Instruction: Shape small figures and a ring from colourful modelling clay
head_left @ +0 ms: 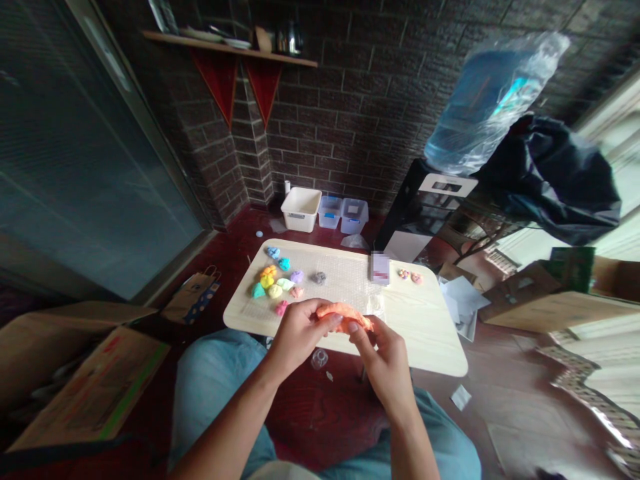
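Note:
A strip of orange modelling clay [345, 311] is stretched between my two hands, above the near edge of the low table. My left hand [303, 328] pinches its left end, thumb in front and fingers behind. At the other end my right hand [381, 347] grips it, its thumb pressed against the clay. On the table's left part lie several lumps of coloured clay, among them a yellow lump [268, 277], a purple lump [297, 277], a grey lump [320, 278] and a pink lump [281, 307].
The pale table [425, 333] carries a bubble-wrap sheet [340, 267], a small blurred box [380, 268] and two little clay pieces [416, 278]. Behind stand a white bin [301, 212] and a water dispenser [415, 213]. Cardboard boxes [100, 387] flank my seat.

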Available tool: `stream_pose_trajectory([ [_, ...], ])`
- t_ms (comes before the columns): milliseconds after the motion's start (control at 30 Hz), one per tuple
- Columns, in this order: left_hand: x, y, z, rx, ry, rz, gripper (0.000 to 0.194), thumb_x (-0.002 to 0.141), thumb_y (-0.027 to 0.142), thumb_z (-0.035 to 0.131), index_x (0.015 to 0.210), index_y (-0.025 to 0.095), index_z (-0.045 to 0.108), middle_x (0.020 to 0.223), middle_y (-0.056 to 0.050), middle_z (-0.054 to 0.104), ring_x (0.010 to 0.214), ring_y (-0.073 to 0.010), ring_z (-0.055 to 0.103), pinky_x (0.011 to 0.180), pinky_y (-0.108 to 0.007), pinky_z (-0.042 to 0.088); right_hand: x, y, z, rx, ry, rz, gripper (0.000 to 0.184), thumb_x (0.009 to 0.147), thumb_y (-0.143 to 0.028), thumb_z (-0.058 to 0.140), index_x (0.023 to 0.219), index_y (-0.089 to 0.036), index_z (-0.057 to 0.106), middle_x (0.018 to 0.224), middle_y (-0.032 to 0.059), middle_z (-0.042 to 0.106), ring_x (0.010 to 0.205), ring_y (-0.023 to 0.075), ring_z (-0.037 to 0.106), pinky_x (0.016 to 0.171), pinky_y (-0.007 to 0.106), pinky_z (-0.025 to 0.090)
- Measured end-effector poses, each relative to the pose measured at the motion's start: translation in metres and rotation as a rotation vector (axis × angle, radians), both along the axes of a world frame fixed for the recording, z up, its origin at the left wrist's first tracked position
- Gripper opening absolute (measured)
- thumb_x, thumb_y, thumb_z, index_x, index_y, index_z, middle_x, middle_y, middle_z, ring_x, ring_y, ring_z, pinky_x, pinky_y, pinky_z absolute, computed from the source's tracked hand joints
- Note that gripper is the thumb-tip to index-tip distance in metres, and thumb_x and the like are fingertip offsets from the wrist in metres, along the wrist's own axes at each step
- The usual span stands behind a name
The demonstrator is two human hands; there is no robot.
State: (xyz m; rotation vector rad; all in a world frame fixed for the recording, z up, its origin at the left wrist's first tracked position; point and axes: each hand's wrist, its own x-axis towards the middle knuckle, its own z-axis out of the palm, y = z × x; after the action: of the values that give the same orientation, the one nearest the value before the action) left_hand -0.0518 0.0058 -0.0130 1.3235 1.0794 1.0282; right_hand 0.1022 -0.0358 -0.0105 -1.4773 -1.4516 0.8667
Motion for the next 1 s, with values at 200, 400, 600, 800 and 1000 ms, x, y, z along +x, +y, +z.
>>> stream_pose_trajectory([
  [200, 0.001, 0.000, -0.006, 0.026, 0.025, 0.017, 0.021, 0.081, 0.032, 0.064, 0.084, 0.012, 0.069, 0.069, -0.003, 0.063, 0.060, -0.0112, 0.050, 0.054, -0.022, 0.040, -0.003, 0.000, -0.008, -0.002, 0.012, -0.032, 0.036, 0.091, -0.048, 0.052, 0.075, -0.017, 0.060, 0.064, 0.0003, 0.058, 0.060, 0.0133, 0.050, 0.057, 0.025, 0.035],
  [400, 0.002, -0.001, -0.005, -0.020, 0.014, 0.006, 0.023, 0.081, 0.035, 0.066, 0.075, 0.012, 0.065, 0.060, 0.000, 0.057, 0.055, -0.0110, 0.050, 0.053, -0.022, 0.040, -0.004, -0.001, -0.011, -0.022, 0.192, -0.052, 0.036, 0.088, -0.048, 0.057, 0.068, -0.018, 0.056, 0.061, -0.0009, 0.053, 0.059, 0.0124, 0.048, 0.054, 0.024, 0.034],
  [600, -0.003, -0.001, 0.005, -0.189, -0.305, -0.176, 0.042, 0.076, 0.044, 0.073, 0.107, 0.017, 0.068, 0.106, -0.008, 0.070, 0.098, -0.0216, 0.063, 0.083, -0.029, 0.048, 0.001, 0.001, -0.011, -0.198, 0.480, 0.055, 0.038, 0.085, -0.050, 0.060, 0.066, -0.018, 0.054, 0.052, -0.0060, 0.040, 0.047, 0.0075, 0.030, 0.044, 0.022, 0.023],
  [800, 0.004, 0.004, 0.004, -0.708, -0.777, -0.310, 0.065, 0.090, 0.060, 0.042, 0.112, 0.005, 0.069, 0.108, -0.019, 0.072, 0.093, -0.0239, 0.066, 0.078, -0.032, 0.052, -0.003, 0.004, -0.010, -0.176, 0.153, 0.083, 0.040, 0.086, -0.052, 0.056, 0.064, -0.018, 0.054, 0.053, -0.0047, 0.042, 0.049, 0.0091, 0.033, 0.047, 0.024, 0.023],
  [1000, 0.012, 0.004, -0.002, -0.778, -0.873, -0.155, 0.049, 0.097, 0.042, 0.040, 0.095, 0.004, 0.072, 0.089, -0.015, 0.075, 0.076, -0.0190, 0.069, 0.068, -0.028, 0.054, -0.006, 0.003, -0.010, -0.028, -0.218, -0.164, 0.031, 0.083, -0.051, 0.062, 0.090, -0.021, 0.060, 0.064, -0.0025, 0.056, 0.056, 0.0137, 0.049, 0.053, 0.024, 0.033],
])
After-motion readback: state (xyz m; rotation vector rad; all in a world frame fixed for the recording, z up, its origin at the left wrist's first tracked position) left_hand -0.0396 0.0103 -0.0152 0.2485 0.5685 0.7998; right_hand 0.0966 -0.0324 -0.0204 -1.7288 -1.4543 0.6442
